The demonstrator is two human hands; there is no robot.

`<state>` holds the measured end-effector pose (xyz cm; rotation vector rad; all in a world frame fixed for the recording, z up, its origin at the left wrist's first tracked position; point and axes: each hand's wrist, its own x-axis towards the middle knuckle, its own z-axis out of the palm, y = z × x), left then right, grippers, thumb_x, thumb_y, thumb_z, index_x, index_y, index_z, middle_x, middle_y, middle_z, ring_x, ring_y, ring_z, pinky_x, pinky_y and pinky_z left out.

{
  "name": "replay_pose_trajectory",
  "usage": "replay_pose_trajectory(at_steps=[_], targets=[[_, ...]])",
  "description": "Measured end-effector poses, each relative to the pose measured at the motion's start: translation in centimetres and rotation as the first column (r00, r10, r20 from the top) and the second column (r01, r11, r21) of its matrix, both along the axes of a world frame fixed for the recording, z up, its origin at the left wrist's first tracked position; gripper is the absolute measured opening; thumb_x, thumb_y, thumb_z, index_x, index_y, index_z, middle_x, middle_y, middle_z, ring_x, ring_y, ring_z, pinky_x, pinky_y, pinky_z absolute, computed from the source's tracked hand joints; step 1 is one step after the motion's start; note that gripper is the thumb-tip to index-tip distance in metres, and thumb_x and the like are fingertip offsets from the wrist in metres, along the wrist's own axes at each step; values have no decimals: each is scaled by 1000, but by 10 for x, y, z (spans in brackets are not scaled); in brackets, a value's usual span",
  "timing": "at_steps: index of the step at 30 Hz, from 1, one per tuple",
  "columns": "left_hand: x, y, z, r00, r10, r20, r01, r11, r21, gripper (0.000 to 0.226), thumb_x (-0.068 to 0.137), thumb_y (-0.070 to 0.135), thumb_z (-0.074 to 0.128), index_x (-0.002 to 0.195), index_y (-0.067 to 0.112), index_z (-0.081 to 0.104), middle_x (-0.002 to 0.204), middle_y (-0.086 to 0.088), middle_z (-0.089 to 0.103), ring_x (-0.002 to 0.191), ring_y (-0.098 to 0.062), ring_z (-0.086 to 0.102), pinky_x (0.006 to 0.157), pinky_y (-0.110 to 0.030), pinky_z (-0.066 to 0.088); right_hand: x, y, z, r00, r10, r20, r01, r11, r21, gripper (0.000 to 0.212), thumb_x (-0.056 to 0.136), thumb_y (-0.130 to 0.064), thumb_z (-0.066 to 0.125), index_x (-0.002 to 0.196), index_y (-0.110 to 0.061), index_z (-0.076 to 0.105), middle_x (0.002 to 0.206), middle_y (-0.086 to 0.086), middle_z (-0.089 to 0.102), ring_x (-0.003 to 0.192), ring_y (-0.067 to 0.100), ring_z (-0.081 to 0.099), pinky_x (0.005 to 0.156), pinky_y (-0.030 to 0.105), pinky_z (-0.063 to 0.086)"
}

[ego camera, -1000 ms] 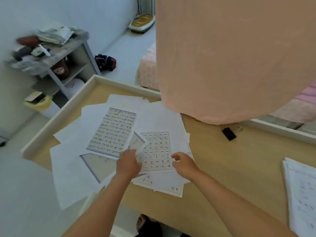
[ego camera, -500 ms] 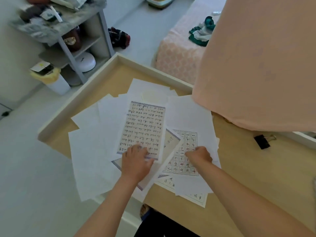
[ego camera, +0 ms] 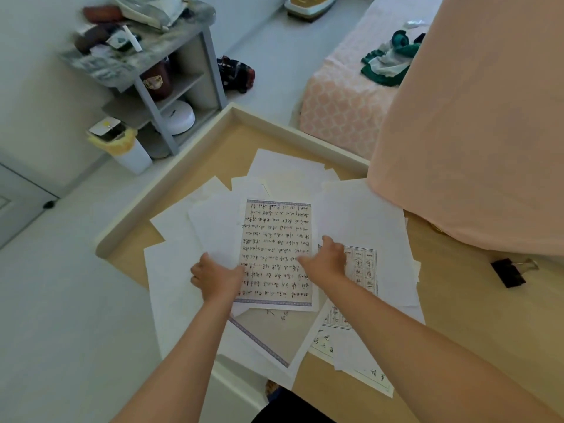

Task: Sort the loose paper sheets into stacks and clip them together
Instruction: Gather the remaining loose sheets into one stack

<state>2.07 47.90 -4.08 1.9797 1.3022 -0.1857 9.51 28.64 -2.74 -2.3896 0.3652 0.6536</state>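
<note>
Fingers of the left hand [ego camera: 218, 277] curl round the left edge of a written sheet [ego camera: 277, 254], with the thumb on its face. The right hand [ego camera: 325, 261] grips the sheet's right edge: its thumb lies across the writing and its fingers bend over the margin, and whether they reach under the paper cannot be told. The sheet is upright in the view, cream inside a thin blue patterned border, and filled top to bottom with rows of dark handwriting too small to read. Its near edge casts a shadow on the paper below.

It sits on top of a pile [ego camera: 183, 270] of loose sheets fanned across the left part of the table [ego camera: 457, 315], most of them blank white and lying at different angles, some hanging over the near edge. A grid sheet [ego camera: 364, 270] with boxed characters shows just right of the right hand, partly under it. A larger bordered sheet [ego camera: 268, 337], beige with a blue edge strip, lies tilted under the near end of the written one.

A black clip [ego camera: 508, 273] with silver handles lies on the bare wood to the right, well apart from the pile. Peach cloth [ego camera: 473, 117] hangs over the table's far right.
</note>
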Motion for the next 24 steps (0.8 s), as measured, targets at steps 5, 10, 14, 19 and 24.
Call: replay_pose_trajectory(at_steps=[5, 10, 14, 19, 24], targets=[[-5, 9, 1, 985, 113, 129, -74, 958, -276, 53, 87, 19, 71, 131, 9, 44, 128, -11, 59, 106, -31, 62, 89, -45, 55, 6, 14, -8, 978, -183, -95, 191, 977, 88, 77, 85, -22, 75, 147, -15, 30, 134, 9, 51, 107, 26, 59, 78, 33, 52], [-21, 15, 15, 988, 15, 153, 48, 915, -401, 30, 97, 19, 56, 127, 16, 53, 118, -4, 66, 97, -22, 67, 76, -35, 55, 4, 3, -10, 986, -156, 54, 140, 964, 227, 16, 91, -19, 66, 106, -22, 69, 101, -6, 71, 83, 14, 66, 76, 33, 57], [-39, 18, 21, 993, -39, 109, 89, 865, -494, 21, 104, 22, 44, 111, 15, 62, 108, -4, 69, 95, -24, 67, 80, -38, 56, 1, -22, -5, 980, -92, 177, 57, 979, 195, 10, 96, -27, 61, 89, -24, 68, 87, -7, 69, 75, 13, 63, 68, 30, 52], [-46, 11, 26, 993, -8, 115, 56, 904, -425, 12, 90, 9, 62, 100, 16, 64, 104, -7, 71, 89, -26, 70, 70, -40, 60, -3, -63, -8, 967, -150, 208, 125, 983, 131, 16, 104, -21, 42, 99, -19, 58, 86, 0, 65, 72, 22, 62, 67, 39, 54], [-53, -23, 43, 979, -201, 29, 189, 853, -487, 47, 90, 0, 36, 126, 26, 50, 113, -4, 67, 91, -26, 70, 58, -33, 57, -30, -82, -6, 993, -103, 49, 89, 969, 231, 37, 96, -6, 40, 125, -27, 48, 111, -3, 65, 81, 19, 67, 61, 36, 59]])
